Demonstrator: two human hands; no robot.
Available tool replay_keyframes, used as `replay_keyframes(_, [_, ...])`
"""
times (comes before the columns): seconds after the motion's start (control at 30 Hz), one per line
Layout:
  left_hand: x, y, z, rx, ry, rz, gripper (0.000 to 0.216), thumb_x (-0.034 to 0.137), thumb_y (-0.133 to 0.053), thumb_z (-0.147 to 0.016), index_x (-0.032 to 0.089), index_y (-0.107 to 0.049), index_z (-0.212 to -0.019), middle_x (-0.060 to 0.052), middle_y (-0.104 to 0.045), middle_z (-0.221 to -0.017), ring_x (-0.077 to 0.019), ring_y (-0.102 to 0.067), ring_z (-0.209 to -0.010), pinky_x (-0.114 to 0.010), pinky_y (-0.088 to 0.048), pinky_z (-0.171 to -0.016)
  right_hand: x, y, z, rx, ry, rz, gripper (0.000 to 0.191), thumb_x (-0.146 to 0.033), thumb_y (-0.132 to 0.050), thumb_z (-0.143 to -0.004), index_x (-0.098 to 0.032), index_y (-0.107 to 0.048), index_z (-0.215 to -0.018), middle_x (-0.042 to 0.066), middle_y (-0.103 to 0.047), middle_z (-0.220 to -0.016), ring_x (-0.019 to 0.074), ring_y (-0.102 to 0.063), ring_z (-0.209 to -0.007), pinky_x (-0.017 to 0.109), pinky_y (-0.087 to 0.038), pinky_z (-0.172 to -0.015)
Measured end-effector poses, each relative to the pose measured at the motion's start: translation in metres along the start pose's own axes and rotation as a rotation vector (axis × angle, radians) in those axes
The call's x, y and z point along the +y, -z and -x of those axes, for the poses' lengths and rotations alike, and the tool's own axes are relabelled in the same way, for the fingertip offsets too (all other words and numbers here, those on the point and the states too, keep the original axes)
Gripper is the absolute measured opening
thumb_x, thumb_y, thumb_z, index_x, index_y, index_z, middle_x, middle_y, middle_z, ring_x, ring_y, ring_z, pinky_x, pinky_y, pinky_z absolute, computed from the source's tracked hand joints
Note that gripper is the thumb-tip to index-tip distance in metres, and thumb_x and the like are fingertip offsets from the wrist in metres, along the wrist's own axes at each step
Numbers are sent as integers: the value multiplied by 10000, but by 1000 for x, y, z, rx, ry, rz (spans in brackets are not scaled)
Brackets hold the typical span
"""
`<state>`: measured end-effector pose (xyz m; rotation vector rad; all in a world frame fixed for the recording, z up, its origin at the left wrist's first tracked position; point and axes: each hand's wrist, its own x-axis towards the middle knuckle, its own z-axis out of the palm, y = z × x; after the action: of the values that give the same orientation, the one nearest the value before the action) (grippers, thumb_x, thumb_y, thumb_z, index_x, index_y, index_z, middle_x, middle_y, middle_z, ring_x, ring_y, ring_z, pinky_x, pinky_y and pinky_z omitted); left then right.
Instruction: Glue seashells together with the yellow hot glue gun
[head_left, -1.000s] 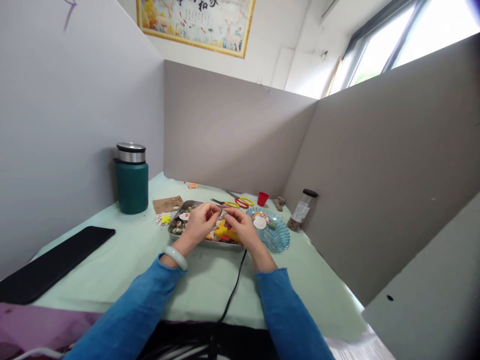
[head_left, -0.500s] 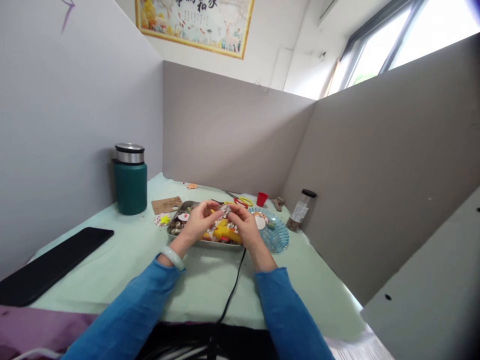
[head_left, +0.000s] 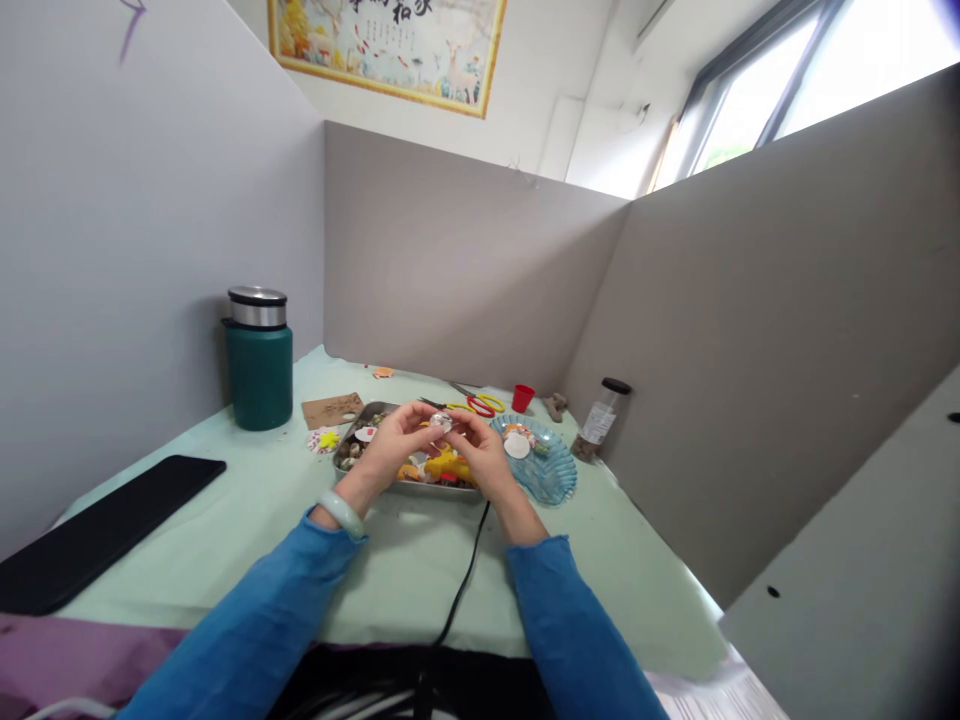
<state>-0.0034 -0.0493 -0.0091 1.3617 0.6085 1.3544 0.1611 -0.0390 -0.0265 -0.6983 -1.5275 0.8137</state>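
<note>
Left hand (head_left: 397, 447) and right hand (head_left: 480, 452) met fingertip to fingertip, pinching one small pale shell (head_left: 442, 424) above the rectangular metal tray (head_left: 352, 436)

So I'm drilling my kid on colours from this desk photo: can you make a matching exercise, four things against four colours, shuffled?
Things:
1. flask
2. small cup
3. glass dish
4. flat slab at the table's left edge

Colours:
a. black
b. red
c. dark green
d. blue

Pairs: 1-c, 2-b, 3-d, 4-a
</note>
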Motion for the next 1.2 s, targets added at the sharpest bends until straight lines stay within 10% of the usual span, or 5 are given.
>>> replay_keyframes(0.57, [-3,-4,-2,51,15,-74,466,325,-873,-558,159,-602,-898,-3,-636,-828,-130,-606,-680,-279,-530,-627,-7,-5,6,164,422,430,58,-208,-573,-872,-218,-618,-837,50,-607,-882,170,-566,-765,295,-487,-663])
replay_keyframes(1.2, [-2,-7,-2,40,4,-100,445,339,-880,-542,168,-608,-851,13,-635,-717,-136,-598,-617,-292,-510,-630,-4,-6,7,157,383,514,116,-215,-544,-867,-220,-549,-751,24,-570,-769,169,-524,-714,305,-444,-668])
